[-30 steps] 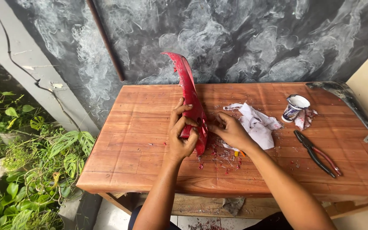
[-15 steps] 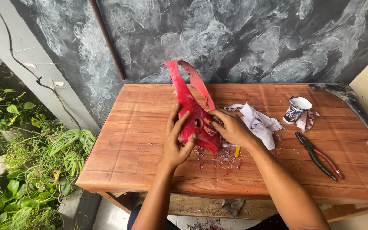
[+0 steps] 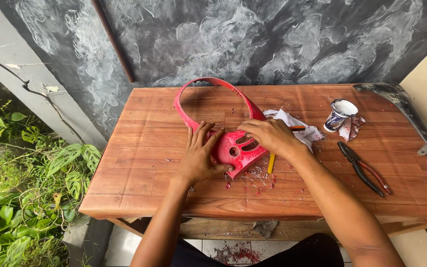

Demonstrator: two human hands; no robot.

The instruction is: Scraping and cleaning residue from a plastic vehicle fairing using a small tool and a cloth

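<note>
Laying flat on the wooden worktop (image 3: 144, 148): red plastic cover (image 3: 233, 146) with loop-shaped band. Left hand (image 3: 199, 158) spread open, pressing its near edge; right hand (image 3: 272, 136) resting loosely on the slotted part, nothing clenched. Probably steadying for trimming; next calls for firm hold-down, with the yellow-handled tool (image 3: 271, 162) beside.

Left hand (image 3: 199, 157) and right hand (image 3: 269, 136) rest palms-down, fingers spread.

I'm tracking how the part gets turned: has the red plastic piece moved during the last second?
Yes. The red plastic piece stood on edge before; now it lies flat on the wooden table, its loop toward the wall.
</note>
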